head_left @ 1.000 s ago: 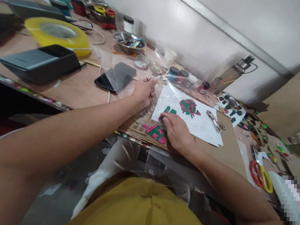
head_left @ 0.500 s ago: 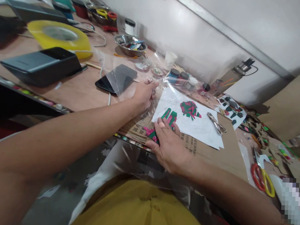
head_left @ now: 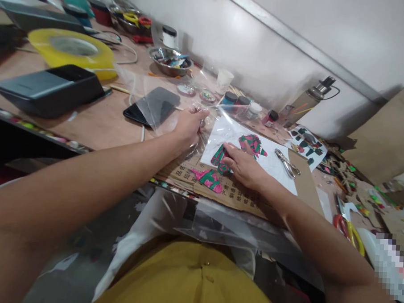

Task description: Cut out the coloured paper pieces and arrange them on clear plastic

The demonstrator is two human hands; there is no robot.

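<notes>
My left hand [head_left: 190,125] is closed on a crumpled clear plastic sheet [head_left: 147,105], which spreads over a black phone [head_left: 153,105] and the work in front of me. My right hand [head_left: 243,166] rests with fingers stretched out on a pink-and-green striped cutout [head_left: 218,155], partly covering it. Closer to me, a second pink-and-green piece [head_left: 207,179] lies on brown printed cardboard [head_left: 231,195]. A third, irregular pink-and-green shape [head_left: 251,144] sits beyond my right hand on white paper [head_left: 223,130]. Metal pliers [head_left: 287,164] lie on the paper's right side.
Red-and-yellow scissors [head_left: 347,229] lie at the right. On the left are a yellow tape roll [head_left: 107,58] and a grey device [head_left: 47,93]. Paint jars [head_left: 243,105], a metal bowl [head_left: 172,70] and a bottle [head_left: 313,100] stand along the wall.
My right hand has moved away from me, off the lower pink-and-green piece and onto the striped cutout on the paper. My left hand keeps its hold on the plastic. The view has shifted slightly.
</notes>
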